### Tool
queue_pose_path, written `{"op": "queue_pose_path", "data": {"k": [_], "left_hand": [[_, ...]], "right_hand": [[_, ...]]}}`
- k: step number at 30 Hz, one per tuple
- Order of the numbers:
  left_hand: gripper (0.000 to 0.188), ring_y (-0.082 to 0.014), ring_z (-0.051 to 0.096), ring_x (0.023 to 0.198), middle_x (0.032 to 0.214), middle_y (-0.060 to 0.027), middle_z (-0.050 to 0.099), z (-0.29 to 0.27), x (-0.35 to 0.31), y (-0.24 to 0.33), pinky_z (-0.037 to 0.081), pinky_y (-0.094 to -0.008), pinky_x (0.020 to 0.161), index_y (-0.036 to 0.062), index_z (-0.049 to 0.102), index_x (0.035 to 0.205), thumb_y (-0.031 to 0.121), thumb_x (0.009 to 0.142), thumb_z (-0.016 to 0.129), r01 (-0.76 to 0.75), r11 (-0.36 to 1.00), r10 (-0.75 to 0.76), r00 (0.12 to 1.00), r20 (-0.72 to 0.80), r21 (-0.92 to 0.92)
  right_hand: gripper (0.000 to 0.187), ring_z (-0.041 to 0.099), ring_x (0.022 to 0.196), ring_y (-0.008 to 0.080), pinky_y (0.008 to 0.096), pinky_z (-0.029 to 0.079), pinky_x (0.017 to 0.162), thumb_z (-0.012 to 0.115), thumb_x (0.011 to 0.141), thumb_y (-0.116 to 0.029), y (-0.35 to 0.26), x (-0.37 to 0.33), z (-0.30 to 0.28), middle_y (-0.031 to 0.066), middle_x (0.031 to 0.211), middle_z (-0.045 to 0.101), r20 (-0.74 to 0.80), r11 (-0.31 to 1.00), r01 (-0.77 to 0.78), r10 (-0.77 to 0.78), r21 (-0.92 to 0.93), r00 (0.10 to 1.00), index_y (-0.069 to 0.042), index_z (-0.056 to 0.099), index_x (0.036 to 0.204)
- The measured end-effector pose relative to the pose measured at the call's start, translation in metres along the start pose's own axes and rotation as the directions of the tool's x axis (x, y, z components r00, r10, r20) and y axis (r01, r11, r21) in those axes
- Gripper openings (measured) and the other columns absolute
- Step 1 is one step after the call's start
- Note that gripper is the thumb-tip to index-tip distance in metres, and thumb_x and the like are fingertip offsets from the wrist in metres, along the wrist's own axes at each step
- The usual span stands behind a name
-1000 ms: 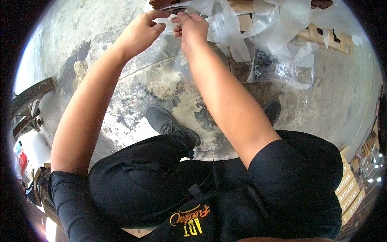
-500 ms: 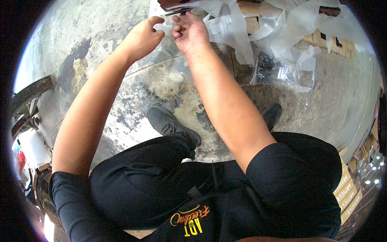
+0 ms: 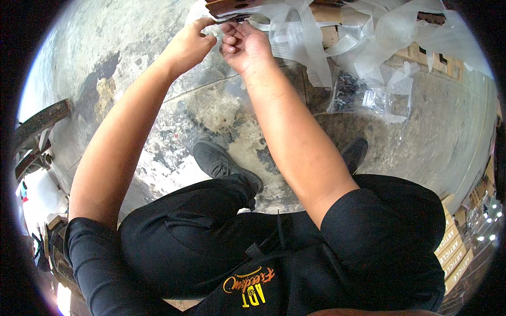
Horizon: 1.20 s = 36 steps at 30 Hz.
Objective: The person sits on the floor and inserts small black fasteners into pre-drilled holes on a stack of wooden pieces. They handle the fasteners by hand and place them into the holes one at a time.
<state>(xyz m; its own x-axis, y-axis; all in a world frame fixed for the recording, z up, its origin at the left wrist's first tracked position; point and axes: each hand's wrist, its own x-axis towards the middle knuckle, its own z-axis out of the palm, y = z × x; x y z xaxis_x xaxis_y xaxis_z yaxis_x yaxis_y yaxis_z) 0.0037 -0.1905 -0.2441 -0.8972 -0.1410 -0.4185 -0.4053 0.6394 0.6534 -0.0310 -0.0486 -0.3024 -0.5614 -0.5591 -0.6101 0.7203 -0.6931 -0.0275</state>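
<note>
Stained concrete floor, wooden pallets behind. Left hand and right hand, both pinched narrow on clear plastic wrap at top edge. Unwrapping likely underway; firmer pull needed.

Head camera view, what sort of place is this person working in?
Probably a workshop or packing area. The floor is bare, stained concrete, clear plastic wrapping lies heaped over wooden pieces, a clear bag of small dark hardware lies on the ground, and stacked cardboard cartons stand at the right edge.
</note>
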Motion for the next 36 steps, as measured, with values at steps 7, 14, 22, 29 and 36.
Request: {"op": "queue_pose_path", "data": {"k": [7, 14, 22, 29, 36], "left_hand": [[0.044, -0.01, 0.049, 0.051, 0.067, 0.0005, 0.053, 0.002, -0.003, 0.019, 0.04, -0.0269, 0.044, 0.0086, 0.056, 0.133, 0.016, 0.09, 0.057, 0.12, 0.989, -0.119, 0.993, 0.016, -0.09], [0.032, -0.0139, 0.057, 0.07, 0.088, -0.0043, 0.057, -0.016, -0.008, 0.002, 0.049, -0.0268, 0.058, 0.0038, 0.06, 0.121, 0.015, 0.092, 0.053, 0.408, 0.652, -0.28, 0.913, 0.297, -0.639], [0.03, -0.0149, 0.064, 0.085, 0.101, -0.0056, 0.063, -0.02, -0.009, -0.012, 0.055, -0.0247, 0.074, -0.0006, 0.058, 0.123, 0.008, 0.095, 0.054, 0.433, 0.566, -0.156, 0.892, 0.425, -0.701], [0.029, -0.0099, 0.064, 0.077, 0.091, -0.0006, 0.064, -0.023, -0.014, -0.015, 0.055, -0.0203, 0.066, 0.0024, 0.058, 0.126, 0.016, 0.1, 0.056, 0.435, 0.607, -0.19, 0.892, 0.41, -0.666], [0.029, -0.0107, 0.064, 0.083, 0.096, -0.0018, 0.064, -0.026, -0.013, -0.017, 0.055, -0.0218, 0.07, 0.0024, 0.058, 0.125, 0.017, 0.1, 0.053, 0.493, 0.535, -0.195, 0.862, 0.468, -0.686]], "right_hand": [[0.015, 0.048, 0.057, 0.0178, 0.0313, 0.037, 0.048, 0.053, 0.097, -0.021, -0.008, 0.0, 0.002, 0.0101, 0.08, 0.065, -0.099, 0.991, 0.104, -0.113, -0.089, 0.989, -0.007, 0.057, 0.095], [0.025, 0.049, 0.057, 0.0179, 0.0314, 0.037, 0.048, 0.048, 0.102, -0.03, -0.003, -0.002, 0.005, 0.0119, 0.082, 0.067, -0.087, 0.996, 0.046, -0.052, -0.074, 0.995, -0.007, 0.057, 0.098], [0.017, 0.049, 0.057, 0.0179, 0.0314, 0.039, 0.049, 0.054, 0.099, -0.022, -0.009, -0.004, 0.0, 0.0136, 0.085, 0.068, -0.087, 0.981, 0.162, -0.172, -0.107, 0.981, -0.006, 0.056, 0.099], [0.014, 0.049, 0.066, 0.0179, 0.0293, 0.04, 0.054, 0.055, 0.099, -0.017, -0.004, -0.007, -0.002, 0.0145, 0.092, 0.068, 0.007, 0.946, 0.197, -0.202, -0.257, 0.979, -0.004, 0.054, 0.104], [0.015, 0.05, 0.056, 0.0185, 0.0338, 0.041, 0.048, 0.057, 0.098, -0.021, -0.001, -0.003, 0.001, 0.0134, 0.085, 0.069, -0.073, 0.966, 0.193, -0.208, -0.169, 0.975, -0.006, 0.057, 0.099]]}}
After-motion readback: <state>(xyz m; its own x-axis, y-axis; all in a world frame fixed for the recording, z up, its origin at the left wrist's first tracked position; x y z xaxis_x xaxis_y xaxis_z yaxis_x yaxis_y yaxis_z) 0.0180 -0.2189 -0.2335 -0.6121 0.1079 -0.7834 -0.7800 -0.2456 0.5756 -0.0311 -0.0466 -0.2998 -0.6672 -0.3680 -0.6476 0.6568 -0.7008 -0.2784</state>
